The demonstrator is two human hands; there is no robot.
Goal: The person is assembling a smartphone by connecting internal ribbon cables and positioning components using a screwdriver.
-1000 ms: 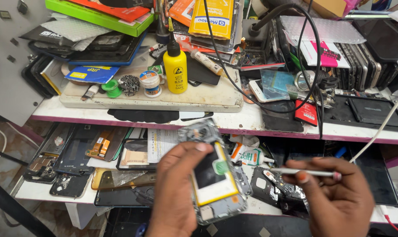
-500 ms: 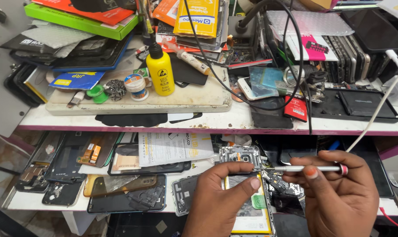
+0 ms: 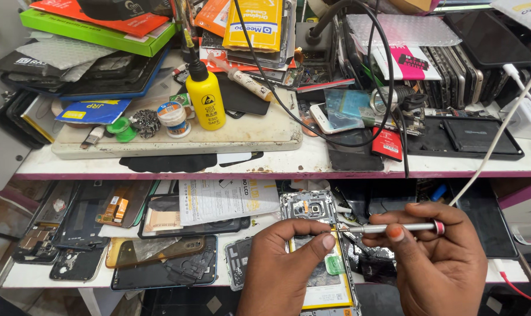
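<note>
An opened smartphone (image 3: 312, 212), back cover off and yellow-edged battery showing, lies at the bottom centre over the lower shelf. My left hand (image 3: 280, 269) grips it from the left, thumb pressed across its middle. My right hand (image 3: 438, 263) pinches a slim silver screwdriver (image 3: 394, 227) with a red ring near its end. The tool lies almost level, its tip pointing left and meeting the phone's right edge just beside my left thumb.
The lower shelf (image 3: 60, 275) carries several phone backs, frames and a printed paper sheet (image 3: 227, 199). The upper shelf holds a yellow squeeze bottle (image 3: 205, 102) on a white board, small pots, cables, boxes and stacked phone parts. A white cable (image 3: 499, 134) crosses at right.
The phone has dropped from a raised, tilted position to lie lower over the shelf. My right hand brought the screwdriver left until its tip reached the phone's edge. The view shifted downward.
</note>
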